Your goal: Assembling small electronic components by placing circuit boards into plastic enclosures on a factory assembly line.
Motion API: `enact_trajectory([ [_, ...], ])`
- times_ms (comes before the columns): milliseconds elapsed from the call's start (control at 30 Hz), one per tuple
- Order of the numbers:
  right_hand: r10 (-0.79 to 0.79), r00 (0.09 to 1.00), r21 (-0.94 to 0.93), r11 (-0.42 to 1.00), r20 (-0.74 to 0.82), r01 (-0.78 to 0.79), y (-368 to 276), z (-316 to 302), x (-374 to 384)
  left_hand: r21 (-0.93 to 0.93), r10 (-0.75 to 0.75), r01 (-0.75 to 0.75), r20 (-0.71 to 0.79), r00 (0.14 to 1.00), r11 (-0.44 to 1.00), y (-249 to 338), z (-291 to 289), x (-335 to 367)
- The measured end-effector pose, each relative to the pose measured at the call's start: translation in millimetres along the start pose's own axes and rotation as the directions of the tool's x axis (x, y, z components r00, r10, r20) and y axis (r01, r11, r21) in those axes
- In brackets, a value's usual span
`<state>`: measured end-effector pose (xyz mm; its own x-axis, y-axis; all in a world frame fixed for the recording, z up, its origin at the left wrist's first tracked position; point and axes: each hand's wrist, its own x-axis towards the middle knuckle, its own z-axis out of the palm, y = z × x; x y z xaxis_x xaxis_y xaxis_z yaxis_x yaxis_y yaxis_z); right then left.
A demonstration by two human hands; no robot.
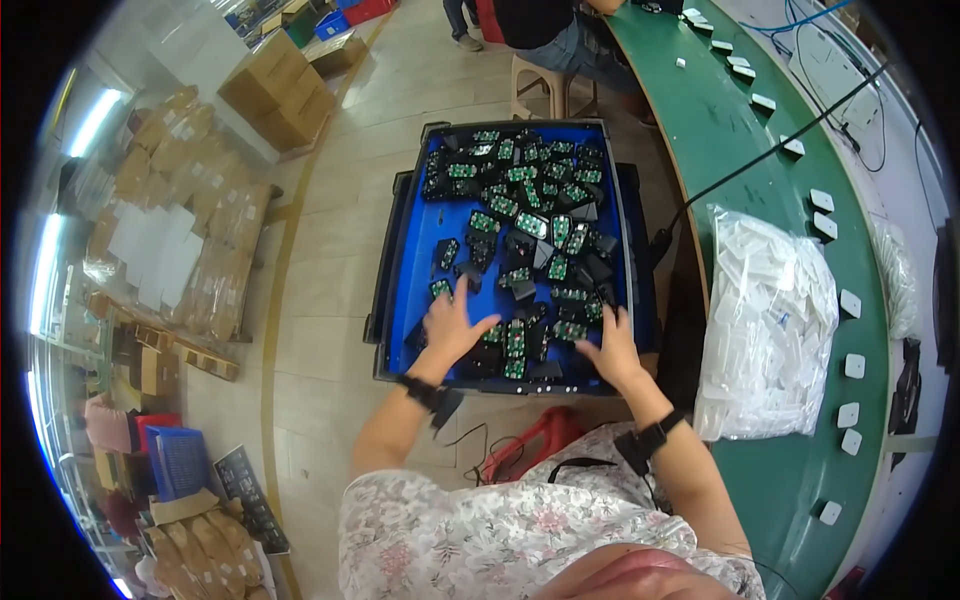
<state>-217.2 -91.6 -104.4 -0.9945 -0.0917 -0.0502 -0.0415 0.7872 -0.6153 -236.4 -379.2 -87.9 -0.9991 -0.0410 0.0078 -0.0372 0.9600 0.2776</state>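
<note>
On the wooden floor beside a green bench (720, 130) stands a blue tray (415, 250) of black parts (535, 235). Both hands lie on the near pile: left hand (450, 325) spread flat, right hand (612, 345) curled over parts, grasp unclear. The pile extends away from the fingers.

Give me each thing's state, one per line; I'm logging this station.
Blue plastic crate: open-topped, partly filled.
Black parts with green circuit boards: loose, jumbled in crate.
Left hand: fingers spread, resting on parts.
Right hand: reaching into parts.
Clear bag of white plastic pieces: full, lying on green bench.
</note>
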Motion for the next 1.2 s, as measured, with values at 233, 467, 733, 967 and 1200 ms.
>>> enact_trajectory([
  [233,0.180,0.963,-0.191,0.971,0.201,-0.141,-12.0,19.6,1.3,-0.082,-0.089,0.122,0.327,0.941,0.989,-9.6,37.3,-35.6],
  [467,0.218,0.956,0.318,0.908,0.197,-0.273,11.4,25.2,7.8,0.019,0.103,-0.107,0.134,0.986,0.994,16.1,51.1,-44.3],
  [733,0.209,0.911,0.720,0.560,0.355,-0.409,9.7,36.5,19.2,-0.106,0.026,0.006,0.303,0.953,0.994,60.3,51.1,-9.7],
  [967,0.277,0.954,0.867,0.440,0.117,-0.234,23.0,58.7,32.7,-0.854,-0.364,0.438,0.327,0.872,0.281,35.3,76.1,17.5],
  [1200,-0.093,0.968,0.234,0.961,-0.232,0.148,-11.1,4.2,72.5,-0.280,-0.292,0.170,-0.486,0.823,0.945,-25.6,61.1,87.9],
])
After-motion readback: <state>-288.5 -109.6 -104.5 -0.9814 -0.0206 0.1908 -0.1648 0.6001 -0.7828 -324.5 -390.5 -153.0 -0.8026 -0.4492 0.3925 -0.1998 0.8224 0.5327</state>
